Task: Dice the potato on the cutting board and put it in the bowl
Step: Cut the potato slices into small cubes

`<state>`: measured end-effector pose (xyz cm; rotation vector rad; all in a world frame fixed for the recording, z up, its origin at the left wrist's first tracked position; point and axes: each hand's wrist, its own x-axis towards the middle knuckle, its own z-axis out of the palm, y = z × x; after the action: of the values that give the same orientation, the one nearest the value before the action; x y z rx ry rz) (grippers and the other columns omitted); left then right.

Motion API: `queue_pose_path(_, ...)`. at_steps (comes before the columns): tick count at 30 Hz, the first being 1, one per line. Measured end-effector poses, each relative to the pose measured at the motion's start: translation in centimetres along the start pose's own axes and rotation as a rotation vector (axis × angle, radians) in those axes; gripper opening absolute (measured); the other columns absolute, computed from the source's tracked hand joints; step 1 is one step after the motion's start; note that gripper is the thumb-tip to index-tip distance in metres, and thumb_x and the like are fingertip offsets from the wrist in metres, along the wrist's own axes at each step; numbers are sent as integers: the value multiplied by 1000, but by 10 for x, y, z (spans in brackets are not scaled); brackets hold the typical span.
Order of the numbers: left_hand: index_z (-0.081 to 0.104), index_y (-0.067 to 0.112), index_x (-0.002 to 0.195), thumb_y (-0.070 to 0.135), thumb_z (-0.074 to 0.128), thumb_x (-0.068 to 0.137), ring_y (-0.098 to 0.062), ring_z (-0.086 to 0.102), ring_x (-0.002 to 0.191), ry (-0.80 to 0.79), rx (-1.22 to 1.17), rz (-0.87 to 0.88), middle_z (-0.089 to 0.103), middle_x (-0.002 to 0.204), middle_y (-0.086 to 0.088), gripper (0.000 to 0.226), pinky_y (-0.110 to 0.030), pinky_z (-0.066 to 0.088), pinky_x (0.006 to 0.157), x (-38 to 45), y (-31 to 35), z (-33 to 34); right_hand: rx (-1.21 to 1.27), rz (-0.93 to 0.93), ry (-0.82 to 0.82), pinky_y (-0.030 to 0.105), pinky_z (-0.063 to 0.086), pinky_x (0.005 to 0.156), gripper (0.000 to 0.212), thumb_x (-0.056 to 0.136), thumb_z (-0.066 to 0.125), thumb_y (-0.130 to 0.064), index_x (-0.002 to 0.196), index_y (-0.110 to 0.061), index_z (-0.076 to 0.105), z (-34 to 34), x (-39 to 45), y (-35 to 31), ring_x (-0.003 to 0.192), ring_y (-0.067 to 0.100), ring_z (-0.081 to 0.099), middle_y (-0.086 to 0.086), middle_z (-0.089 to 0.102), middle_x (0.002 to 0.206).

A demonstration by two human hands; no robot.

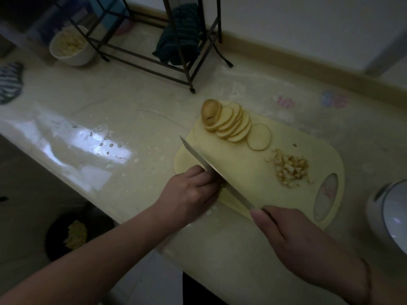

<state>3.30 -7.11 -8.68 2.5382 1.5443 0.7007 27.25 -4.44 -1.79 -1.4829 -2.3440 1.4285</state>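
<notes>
1. The job right now is cutting. The knife (217, 172) lies slanted across the near left part of the cutting board (259, 172), with its tip out past the board's left edge.

2. To do this step well, I think the blade should go straight down in small, even chops, and the helping fingers should tuck back from the sharp edge — they look very close to it.

3. The right hand (308, 245) is at the near edge of the board. Its fingers are curled tight round the knife handle, and the thumb lies along the top.

4. The left hand (189, 192) sits at the near left corner of the board, right up against the blade. Its fingers are bent down, pressing or holding something there (the knife and hand hide it, so I cannot tell what, or how tight).

5. The potato slices (233, 123) are fanned out at the far left corner of the board, with the skin-covered end piece (211, 111) leaning on top. One round slice (258, 136) lies flat just beside the fan.

6. A little pile of potato cubes (289, 168) waits near the right end of the board — not in a bowl yet.

7. A white bowl (394, 216) sits at the right edge of the counter (114, 111), near the board. Another white bowl (70, 46) with cut pieces stands at the far left, well apart.

8. Most slices are not yet cut up, so much of the job is left.
</notes>
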Motion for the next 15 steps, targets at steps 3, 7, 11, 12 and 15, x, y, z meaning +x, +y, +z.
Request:
queue_pose_path(3,75,7,85,14,69,93,-27,61,73,1,-4,-4,67,82,-6,12,-37,51,59,0,0,-1,82,40,-16,24,38,56,62,85,21,-71,62,-20,48,-10,-1,9,56,9,53,-11,59,60)
queue_pose_path(7,75,6,84,12,73,91,-27,60,73,17,-4,-5,66,81,-7,10,-37,50,59,2,1,-1,117,51,-29,25,34,53,55,84,24,-67,64,-23,51,-14,-4,7,50,8,49,-11,54,53)
queue_pose_path(11,75,4,86,11,72,91,-30,62,76,16,-5,17,68,87,-11,9,-39,52,61,-1,-1,-1,69,-1,-17,22,35,55,39,82,25,-64,70,-39,52,-11,-10,-3,54,8,52,-14,56,56)
queue_pose_path(12,75,3,87,11,72,91,-31,63,78,18,-5,21,68,89,-12,9,-40,53,62,-2,-2,-1,64,-7,-19,21,35,55,39,82,26,-64,71,-38,51,-10,-12,-4,55,8,51,-13,56,57)
queue_pose_path(15,75,3,88,11,71,91,-32,65,82,28,-5,11,69,90,-12,9,-40,54,66,-5,-4,0,71,-10,-22,22,37,57,43,82,24,-68,72,-36,50,-7,-17,-3,57,8,53,-12,57,59)
